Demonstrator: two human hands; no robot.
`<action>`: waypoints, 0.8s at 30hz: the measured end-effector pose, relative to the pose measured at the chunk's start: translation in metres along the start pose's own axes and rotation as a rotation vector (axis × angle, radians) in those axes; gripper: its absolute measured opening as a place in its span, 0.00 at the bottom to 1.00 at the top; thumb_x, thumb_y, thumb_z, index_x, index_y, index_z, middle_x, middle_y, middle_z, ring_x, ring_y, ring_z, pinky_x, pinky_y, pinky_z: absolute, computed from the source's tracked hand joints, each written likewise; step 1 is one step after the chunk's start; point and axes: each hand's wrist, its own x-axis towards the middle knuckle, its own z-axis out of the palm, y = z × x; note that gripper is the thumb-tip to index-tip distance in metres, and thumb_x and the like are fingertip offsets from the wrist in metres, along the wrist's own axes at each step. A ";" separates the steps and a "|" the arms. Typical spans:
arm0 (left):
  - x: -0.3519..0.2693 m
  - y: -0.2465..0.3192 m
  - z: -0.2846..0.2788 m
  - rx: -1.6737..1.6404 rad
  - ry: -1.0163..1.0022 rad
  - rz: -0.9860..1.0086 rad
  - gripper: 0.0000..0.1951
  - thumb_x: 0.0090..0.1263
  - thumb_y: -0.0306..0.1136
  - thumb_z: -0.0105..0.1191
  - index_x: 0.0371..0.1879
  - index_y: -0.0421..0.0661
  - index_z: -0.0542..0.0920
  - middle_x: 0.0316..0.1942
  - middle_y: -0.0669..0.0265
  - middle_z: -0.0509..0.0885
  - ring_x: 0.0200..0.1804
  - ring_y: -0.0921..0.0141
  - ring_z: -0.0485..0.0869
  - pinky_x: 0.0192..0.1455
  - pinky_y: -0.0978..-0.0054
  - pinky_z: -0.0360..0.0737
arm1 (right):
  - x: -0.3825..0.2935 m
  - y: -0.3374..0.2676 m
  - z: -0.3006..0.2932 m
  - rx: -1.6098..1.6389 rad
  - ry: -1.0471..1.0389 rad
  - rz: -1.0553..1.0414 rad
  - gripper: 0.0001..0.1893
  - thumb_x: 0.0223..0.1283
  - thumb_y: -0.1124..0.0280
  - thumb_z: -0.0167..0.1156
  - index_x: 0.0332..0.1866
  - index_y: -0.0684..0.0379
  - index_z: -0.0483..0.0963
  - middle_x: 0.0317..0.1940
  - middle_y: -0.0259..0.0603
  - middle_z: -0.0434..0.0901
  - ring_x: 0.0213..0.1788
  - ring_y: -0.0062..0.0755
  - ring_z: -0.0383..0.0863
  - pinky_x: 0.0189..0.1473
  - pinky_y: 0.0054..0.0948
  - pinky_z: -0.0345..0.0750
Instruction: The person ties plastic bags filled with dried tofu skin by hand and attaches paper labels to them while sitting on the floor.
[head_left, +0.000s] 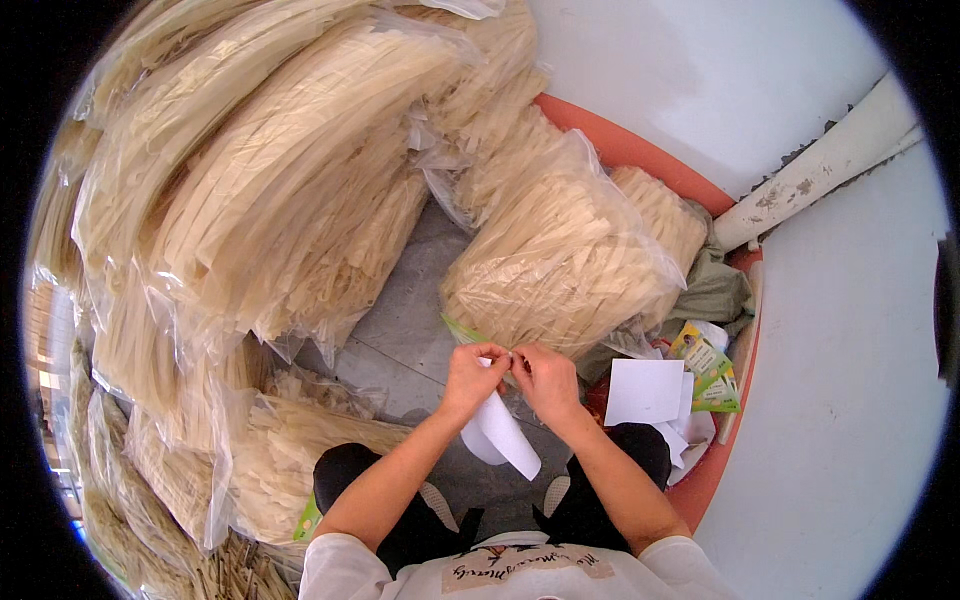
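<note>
My left hand is shut on a curled white sheet of paper, which hangs below the fingers. My right hand has its thumb and fingers pinched together. The fingertips of both hands meet at a small pale spot. What the right fingers pinch there is too small to make out. Just beyond the hands lies a clear plastic bag of long, flat, pale strips that look like dried starch noodles. A green strip, perhaps a label, shows at that bag's near edge by my left hand.
More bagged noodles are heaped at the left, with further bags nearer. White paper sheets and yellow-green printed labels lie to the right. A white pipe runs along the wall. Grey floor shows between the bags.
</note>
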 end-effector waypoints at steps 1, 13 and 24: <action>0.000 0.000 -0.002 -0.061 -0.028 0.006 0.05 0.56 0.28 0.54 0.26 0.38 0.79 0.18 0.66 0.79 0.16 0.78 0.75 0.16 0.82 0.67 | 0.000 0.000 0.001 0.064 0.010 0.024 0.07 0.51 0.72 0.55 0.26 0.66 0.71 0.21 0.49 0.75 0.24 0.48 0.76 0.27 0.37 0.72; 0.010 0.037 -0.064 -0.439 -0.301 -0.032 0.01 0.54 0.23 0.49 0.24 0.44 0.73 0.23 0.63 0.81 0.21 0.78 0.77 0.16 0.88 0.59 | 0.018 -0.001 -0.021 0.066 0.322 0.058 0.11 0.53 0.71 0.54 0.39 0.65 0.74 0.32 0.50 0.76 0.33 0.41 0.77 0.36 0.31 0.73; 0.004 0.049 -0.058 -0.256 -0.355 -0.029 0.05 0.57 0.26 0.54 0.31 0.40 0.79 0.26 0.66 0.82 0.21 0.80 0.73 0.23 0.85 0.68 | 0.009 0.007 -0.014 -0.041 0.222 0.049 0.11 0.49 0.73 0.59 0.38 0.65 0.73 0.30 0.48 0.77 0.31 0.45 0.77 0.35 0.35 0.73</action>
